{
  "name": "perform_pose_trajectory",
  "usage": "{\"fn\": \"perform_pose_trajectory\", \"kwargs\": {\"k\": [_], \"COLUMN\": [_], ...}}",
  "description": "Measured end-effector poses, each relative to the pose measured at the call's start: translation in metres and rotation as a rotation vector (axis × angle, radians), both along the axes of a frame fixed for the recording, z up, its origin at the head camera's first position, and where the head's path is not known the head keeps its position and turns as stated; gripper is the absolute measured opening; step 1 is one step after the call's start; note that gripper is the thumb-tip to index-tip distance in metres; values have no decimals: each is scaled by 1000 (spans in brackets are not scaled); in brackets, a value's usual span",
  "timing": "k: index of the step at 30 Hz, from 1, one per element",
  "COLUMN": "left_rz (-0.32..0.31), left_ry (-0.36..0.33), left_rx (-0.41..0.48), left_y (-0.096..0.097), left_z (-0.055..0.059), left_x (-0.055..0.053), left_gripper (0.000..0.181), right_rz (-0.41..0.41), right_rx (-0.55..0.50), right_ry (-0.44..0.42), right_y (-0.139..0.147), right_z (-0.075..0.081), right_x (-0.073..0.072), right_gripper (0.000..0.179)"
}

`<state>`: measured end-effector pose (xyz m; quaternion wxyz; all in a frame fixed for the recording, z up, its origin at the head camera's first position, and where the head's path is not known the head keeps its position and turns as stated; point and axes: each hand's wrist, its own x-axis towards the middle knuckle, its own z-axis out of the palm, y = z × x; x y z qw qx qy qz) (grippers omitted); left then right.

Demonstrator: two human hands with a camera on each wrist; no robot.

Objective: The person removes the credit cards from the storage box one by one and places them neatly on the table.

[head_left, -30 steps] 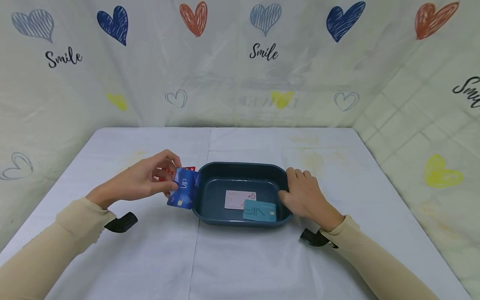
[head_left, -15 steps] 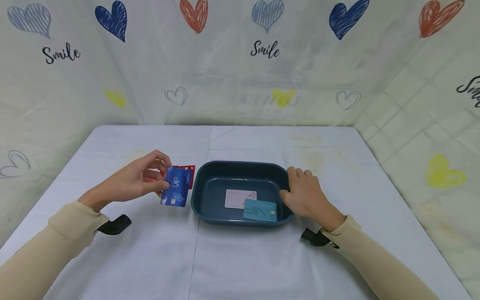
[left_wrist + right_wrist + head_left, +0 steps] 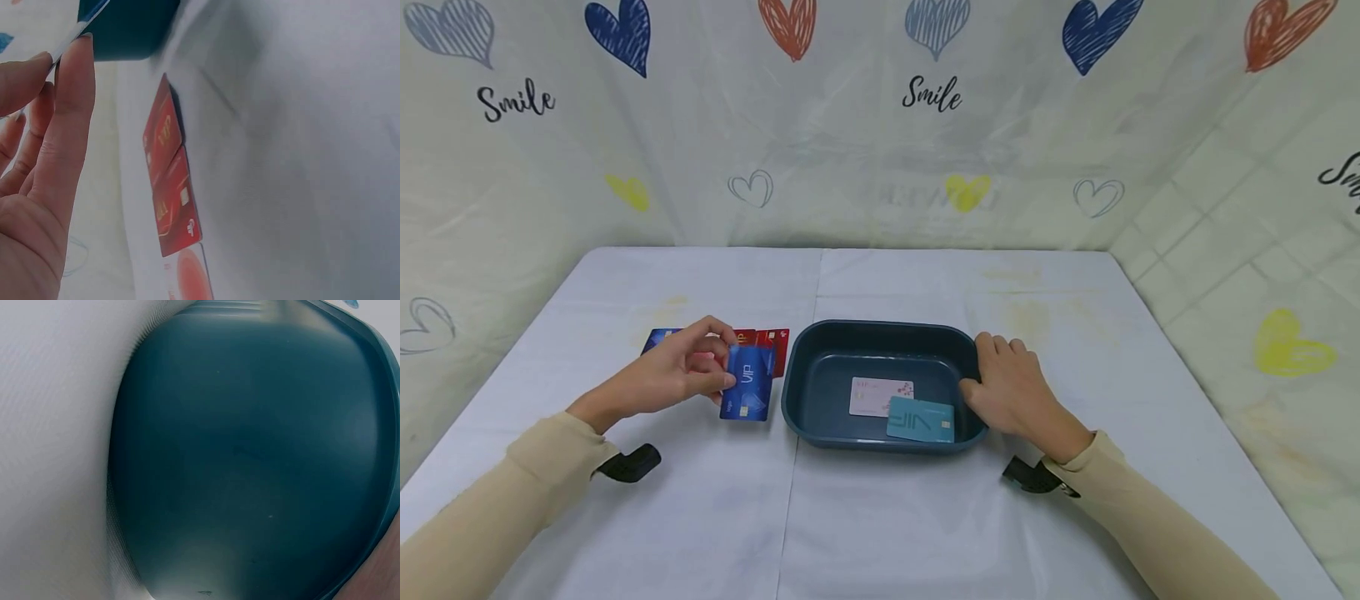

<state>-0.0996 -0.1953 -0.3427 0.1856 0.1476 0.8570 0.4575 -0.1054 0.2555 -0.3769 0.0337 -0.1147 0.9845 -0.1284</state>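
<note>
My left hand (image 3: 681, 371) pinches a blue VIP card (image 3: 749, 383) upright between thumb and fingers, just left of the dark teal tray (image 3: 880, 446). The left wrist view shows that card (image 3: 75, 34) nearly edge-on. Beneath and behind this hand, two overlapping red cards (image 3: 164, 134) lie on the cloth, and a white card with a pink-red oval (image 3: 194, 278) touches them. My right hand (image 3: 1011, 387) grips the tray's right rim. Inside the tray, a teal card (image 3: 920, 420) overlaps a pale pink card (image 3: 868, 397). The right wrist view has mostly the tray's outer wall (image 3: 250, 450).
White cloth (image 3: 887, 533) covers the table. Another blue card (image 3: 658, 337) lies on it behind the left hand, partly hidden. A curtain (image 3: 850, 142) printed with hearts hangs at the table's far edge.
My left hand has drawn the blue card leftward off the tray's rim, then lowered slightly toward me. More of the cards behind it now show. The right hand has stayed on the tray.
</note>
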Motion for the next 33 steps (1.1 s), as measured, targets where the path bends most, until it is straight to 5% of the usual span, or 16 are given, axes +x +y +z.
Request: {"fn": "perform_pose_trajectory", "kwargs": {"k": [14,33], "left_rz": [28,97], "left_ry": [-55,-129], "left_rx": [-8,-68], "left_y": [-4,1], "left_z": [-25,-41], "left_x": [2,6], "left_gripper": [51,55], "right_rz": [1,2], "right_rx": [3,4], "right_ry": [0,-1], "right_y": [-1,0], "right_z": [1,0], "right_x": [0,-1], "right_gripper": [33,32]}}
